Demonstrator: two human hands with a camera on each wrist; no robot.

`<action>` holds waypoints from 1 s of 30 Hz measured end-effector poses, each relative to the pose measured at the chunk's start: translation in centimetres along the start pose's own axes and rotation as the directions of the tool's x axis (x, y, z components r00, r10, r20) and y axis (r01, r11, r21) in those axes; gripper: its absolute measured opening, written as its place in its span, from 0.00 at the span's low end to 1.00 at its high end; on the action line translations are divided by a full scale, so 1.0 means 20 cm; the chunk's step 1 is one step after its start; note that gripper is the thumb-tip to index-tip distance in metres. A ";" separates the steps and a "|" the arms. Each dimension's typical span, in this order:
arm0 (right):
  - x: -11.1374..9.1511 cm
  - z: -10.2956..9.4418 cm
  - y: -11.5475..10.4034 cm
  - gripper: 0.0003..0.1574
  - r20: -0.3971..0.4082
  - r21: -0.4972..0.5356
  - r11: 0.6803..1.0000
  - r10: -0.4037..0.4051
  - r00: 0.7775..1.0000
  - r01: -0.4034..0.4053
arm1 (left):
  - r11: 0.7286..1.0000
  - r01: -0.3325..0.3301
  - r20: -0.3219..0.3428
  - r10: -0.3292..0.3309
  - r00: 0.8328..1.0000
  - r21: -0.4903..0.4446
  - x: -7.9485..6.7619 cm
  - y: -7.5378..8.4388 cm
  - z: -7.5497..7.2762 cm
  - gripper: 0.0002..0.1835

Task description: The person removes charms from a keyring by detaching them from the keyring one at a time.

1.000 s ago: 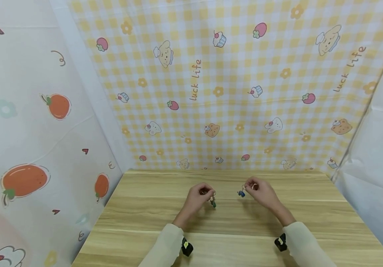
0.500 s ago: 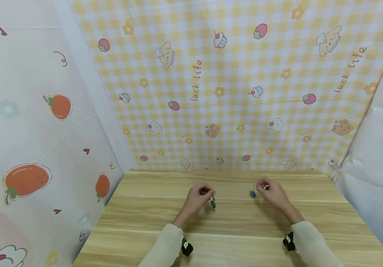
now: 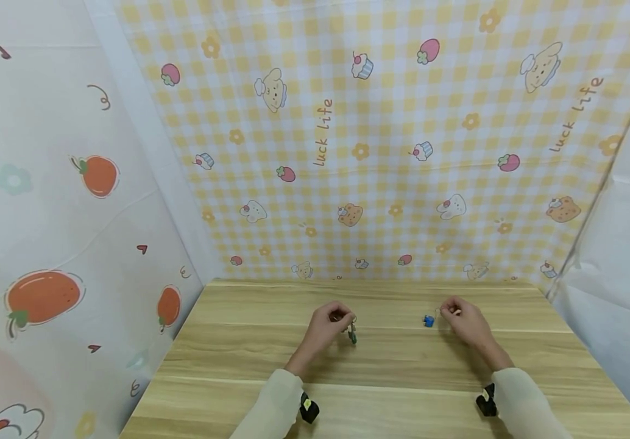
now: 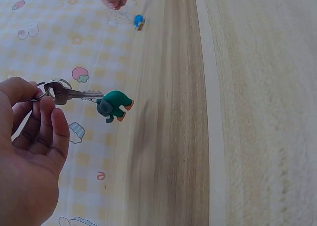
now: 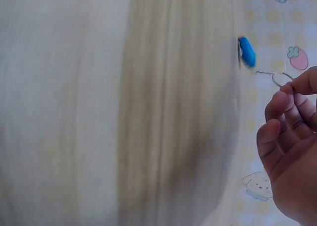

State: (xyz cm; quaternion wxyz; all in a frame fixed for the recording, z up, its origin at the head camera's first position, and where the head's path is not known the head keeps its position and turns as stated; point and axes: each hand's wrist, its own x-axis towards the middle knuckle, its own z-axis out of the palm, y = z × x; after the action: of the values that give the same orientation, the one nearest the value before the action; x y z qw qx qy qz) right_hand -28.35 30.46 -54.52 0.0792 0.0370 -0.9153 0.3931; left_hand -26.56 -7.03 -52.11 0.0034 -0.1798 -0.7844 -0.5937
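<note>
My left hand [image 3: 326, 326] pinches a metal key ring above the table. From that ring hang a key [image 4: 81, 94] and a green elephant charm [image 4: 119, 101] with a grey head and orange feet, clearest in the left wrist view. Off to the right, my right hand [image 3: 467, 323] pinches a thin split ring between thumb and forefinger. A short chain [image 5: 263, 72] runs from it to a small blue charm [image 5: 246, 51], whose exact shape is hard to make out. In the head view that blue charm [image 3: 429, 321] dangles just left of the fingertips.
A wood-grain table [image 3: 381, 396] spreads beneath both hands. Behind it hangs a yellow checked cloth [image 3: 381, 183] with cartoon prints. White printed sheeting [image 3: 128, 146] covers the left side, and plain white sheeting [image 3: 616, 274] the right.
My right hand has moved to the right, carrying the blue charm and widening the gap between the hands. The left hand stays almost in place, holding its key ring.
</note>
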 end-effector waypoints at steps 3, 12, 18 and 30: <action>-0.01 -0.01 0.02 0.12 0.007 -0.028 1.000 0.014 1.000 -0.014 | 1.000 0.009 -0.002 -0.009 1.000 0.003 0.00 0.00 0.00 0.06; -0.04 -0.03 0.06 0.15 0.075 -0.116 0.988 0.110 0.991 -0.101 | 1.000 0.005 -0.003 -0.005 1.000 0.008 0.00 0.00 0.02 0.07; -0.04 -0.03 0.06 0.15 0.076 -0.112 0.985 0.141 0.987 -0.132 | 1.000 0.011 -0.012 -0.011 1.000 0.000 -0.01 -0.01 0.02 0.06; -0.04 0.01 -0.03 0.16 0.026 -0.109 0.989 0.104 0.994 -0.100 | 1.000 0.021 -0.011 -0.021 1.000 -0.005 -0.01 0.00 0.01 0.07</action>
State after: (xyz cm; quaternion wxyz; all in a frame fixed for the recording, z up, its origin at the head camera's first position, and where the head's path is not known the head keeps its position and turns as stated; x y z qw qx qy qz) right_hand -27.52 29.91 -54.28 0.0465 -0.0081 -0.9369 0.3463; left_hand -26.28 -6.96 -52.20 0.0009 -0.1682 -0.7849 -0.5964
